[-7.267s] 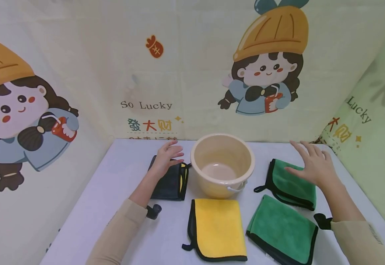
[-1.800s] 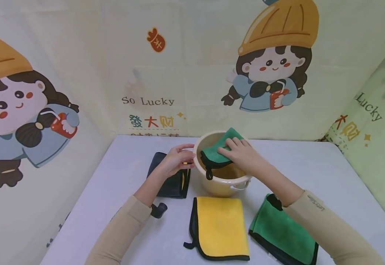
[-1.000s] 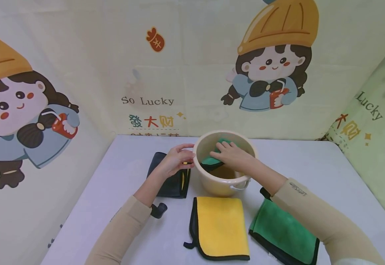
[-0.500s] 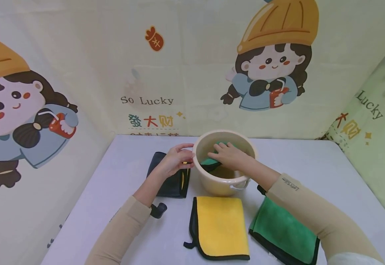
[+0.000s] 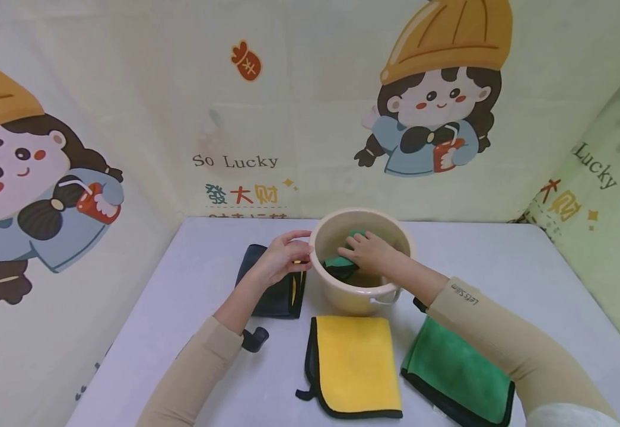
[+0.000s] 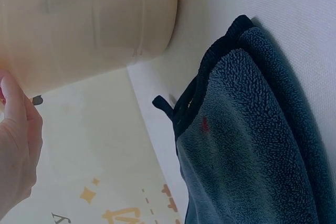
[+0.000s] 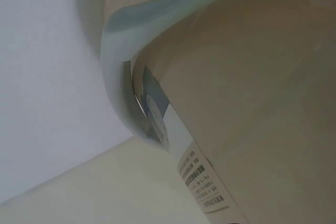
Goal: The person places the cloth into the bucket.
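A cream plastic bucket (image 5: 360,299) stands at the middle back of the table. My left hand (image 5: 279,261) holds its left rim, fingers and thumb spread along it. My right hand (image 5: 371,254) reaches inside over the right rim, fingers bent on a folded green towel (image 5: 336,264) with black edging, largely hidden by the hand and bucket wall. Below my left hand lies a dark folded towel (image 5: 272,296), shown as blue-black plush (image 6: 247,135) in the left wrist view. The right wrist view shows the bucket's wall (image 7: 252,103) and pale handle (image 7: 118,77), but not the hand.
A folded yellow towel (image 5: 355,367) with black edging lies in front of the bucket. Another green towel (image 5: 459,373) is at front right, partly under the right forearm. The white table (image 5: 544,279) meets a printed cloth backdrop (image 5: 315,148) behind the bucket.
The back green towel has left the table's right side and gone into the bucket in my right hand, which has sunk lower. My left hand has come to the bucket's rim and stayed there.
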`<state>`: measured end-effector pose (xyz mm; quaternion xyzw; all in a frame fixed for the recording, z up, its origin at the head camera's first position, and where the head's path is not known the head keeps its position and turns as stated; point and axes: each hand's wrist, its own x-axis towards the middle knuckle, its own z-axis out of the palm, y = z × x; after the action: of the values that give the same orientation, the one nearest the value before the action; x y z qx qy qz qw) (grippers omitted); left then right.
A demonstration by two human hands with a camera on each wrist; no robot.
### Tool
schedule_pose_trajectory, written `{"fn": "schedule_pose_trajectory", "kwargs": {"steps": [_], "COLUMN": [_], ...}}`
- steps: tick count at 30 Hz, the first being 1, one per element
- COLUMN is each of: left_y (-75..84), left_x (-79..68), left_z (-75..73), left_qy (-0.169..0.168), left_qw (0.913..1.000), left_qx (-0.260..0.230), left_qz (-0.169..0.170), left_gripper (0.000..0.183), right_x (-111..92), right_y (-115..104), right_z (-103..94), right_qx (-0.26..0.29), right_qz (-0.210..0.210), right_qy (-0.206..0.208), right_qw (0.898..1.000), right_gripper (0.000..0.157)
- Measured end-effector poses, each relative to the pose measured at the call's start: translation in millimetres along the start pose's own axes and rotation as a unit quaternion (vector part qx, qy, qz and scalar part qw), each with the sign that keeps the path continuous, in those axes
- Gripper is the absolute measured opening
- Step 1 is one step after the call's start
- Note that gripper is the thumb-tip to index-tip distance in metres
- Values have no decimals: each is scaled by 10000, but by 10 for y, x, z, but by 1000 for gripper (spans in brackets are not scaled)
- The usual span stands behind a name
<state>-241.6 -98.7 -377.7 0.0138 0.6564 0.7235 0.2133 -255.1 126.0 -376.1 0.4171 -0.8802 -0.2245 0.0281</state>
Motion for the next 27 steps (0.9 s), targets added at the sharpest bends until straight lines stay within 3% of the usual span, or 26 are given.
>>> {"fn": "schedule_pose_trajectory", "kwargs": {"steps": [5,11,27], "left_y": [-9,-20,-25], "left_x": [-8,-13,5], "left_z": [-6,-10,-12], "left_qy": [51,45,-11], "left_qw": [10000,10000,10000], "left_qx": [-6,-8,2], "left_qz": [-4,11,32], "left_gripper": [44,44,44], "right_x": [-7,-20,-61], "right_y": [-22,-25,57], "right_z": [-4,-1,-67], "right_qx": [-210,-94,1229], "right_qz": [-82,-147,93], "right_qy": [-247,-335,-254], "right_qw": [9994,9993,9921], "right_gripper": [52,57,70]}}
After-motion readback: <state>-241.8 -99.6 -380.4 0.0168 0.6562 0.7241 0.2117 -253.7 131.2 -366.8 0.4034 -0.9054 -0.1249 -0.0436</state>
